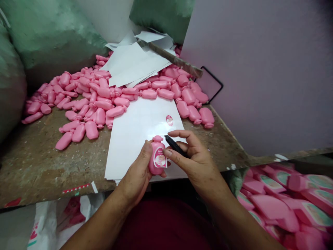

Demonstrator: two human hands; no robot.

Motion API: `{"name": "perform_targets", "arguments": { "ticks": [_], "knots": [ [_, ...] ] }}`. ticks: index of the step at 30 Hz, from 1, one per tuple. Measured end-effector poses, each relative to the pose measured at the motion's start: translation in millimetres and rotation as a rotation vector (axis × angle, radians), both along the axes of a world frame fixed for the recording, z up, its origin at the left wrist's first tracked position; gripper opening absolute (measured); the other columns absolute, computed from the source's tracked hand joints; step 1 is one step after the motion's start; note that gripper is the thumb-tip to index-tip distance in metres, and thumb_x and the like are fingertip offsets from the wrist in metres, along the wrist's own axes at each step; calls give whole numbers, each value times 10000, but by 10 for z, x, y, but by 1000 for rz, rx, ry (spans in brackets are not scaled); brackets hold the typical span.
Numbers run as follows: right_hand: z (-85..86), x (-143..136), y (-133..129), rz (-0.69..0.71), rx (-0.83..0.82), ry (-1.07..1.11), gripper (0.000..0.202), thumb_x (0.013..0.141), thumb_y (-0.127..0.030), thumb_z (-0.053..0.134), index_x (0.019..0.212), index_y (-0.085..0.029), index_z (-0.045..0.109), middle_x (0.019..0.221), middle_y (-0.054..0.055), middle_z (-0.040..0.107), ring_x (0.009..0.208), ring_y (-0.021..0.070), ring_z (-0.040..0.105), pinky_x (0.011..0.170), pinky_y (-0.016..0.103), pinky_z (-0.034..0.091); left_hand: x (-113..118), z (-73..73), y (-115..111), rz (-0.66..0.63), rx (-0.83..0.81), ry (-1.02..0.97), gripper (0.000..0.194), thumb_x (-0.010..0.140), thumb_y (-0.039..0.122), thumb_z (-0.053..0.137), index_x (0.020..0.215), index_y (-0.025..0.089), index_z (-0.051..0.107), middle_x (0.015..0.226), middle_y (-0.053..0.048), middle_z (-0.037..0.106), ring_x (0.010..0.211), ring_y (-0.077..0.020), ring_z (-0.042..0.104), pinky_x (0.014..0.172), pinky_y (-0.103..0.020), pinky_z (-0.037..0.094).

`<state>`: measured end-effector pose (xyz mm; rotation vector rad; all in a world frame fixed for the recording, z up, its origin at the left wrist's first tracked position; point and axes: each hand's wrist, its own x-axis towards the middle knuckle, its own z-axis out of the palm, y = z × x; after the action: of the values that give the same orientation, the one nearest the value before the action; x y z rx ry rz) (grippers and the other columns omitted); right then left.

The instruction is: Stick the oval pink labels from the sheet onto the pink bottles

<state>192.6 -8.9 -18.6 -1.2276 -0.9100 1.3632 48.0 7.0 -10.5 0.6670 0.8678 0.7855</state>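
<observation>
My left hand point(139, 172) is closed around a small pink bottle point(155, 169), held upright over the sheets at the table's front edge. A label point(160, 158) with a baby picture lies on the bottle's front, its lower right corner reaching past the side. My right hand point(196, 158) grips a black pen-like tool point(174, 145), its tip pointing up and left near the bottle's neck. The right thumb touches the label's right side. Under both hands is a stack of white label sheets point(130, 139), with one oval label point(169, 120) left on the top sheet.
Many pink bottles point(100, 116) are heaped across the worn table point(31, 149). Loose white sheets point(130, 64) and a wooden bar point(173, 57) lie over the heap. Labelled pink bottles point(275, 205) fill a sack at lower right. Green sacks point(57, 38) stand behind; a pale panel point(255, 76) rises right.
</observation>
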Motion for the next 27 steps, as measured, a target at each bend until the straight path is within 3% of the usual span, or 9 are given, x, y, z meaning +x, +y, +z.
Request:
{"name": "perform_targets", "arguments": {
  "ticks": [10,16,20,24,27],
  "knots": [
    [1,-32,-19,-2,-5,27,383,809,-348,735,1119,-282,521,715,-71,655,557,118,606,543,246,472,-5,-3,-20,-23,9,22,566,937,635,478,1251,169,553,1060,-104,642,939,-221,624,623,-265,486],
    [8,-20,-23,-32,24,-98,364,806,-354,719,1113,-271,544,698,-69,621,603,126,588,570,255,439,-33,18,-12,-74,51,70,371,968,482,533,1233,224,568,1046,-46,590,958,-177,595,683,-247,482],
    [12,-9,-21,-18,29,-172,344,817,-374,697,1114,-267,560,724,-52,611,620,145,578,587,283,450,-70,26,-2,-137,42,79,399,935,380,618,1300,249,528,1121,-41,573,962,-151,563,770,-256,495],
    [23,-14,-22,0,73,-351,309,854,-364,654,1142,-278,584,780,-23,641,678,177,606,642,317,451,-115,-11,7,-181,81,88,491,908,329,654,1367,268,489,1199,-53,560,1015,-167,556,809,-271,500],
    [44,6,-24,-16,161,-659,280,867,-348,638,1139,-283,638,836,15,683,730,215,625,707,351,434,-141,-56,13,-178,119,106,523,877,280,688,1364,259,499,1177,-51,563,1029,-170,568,802,-266,502]
  ]
}}
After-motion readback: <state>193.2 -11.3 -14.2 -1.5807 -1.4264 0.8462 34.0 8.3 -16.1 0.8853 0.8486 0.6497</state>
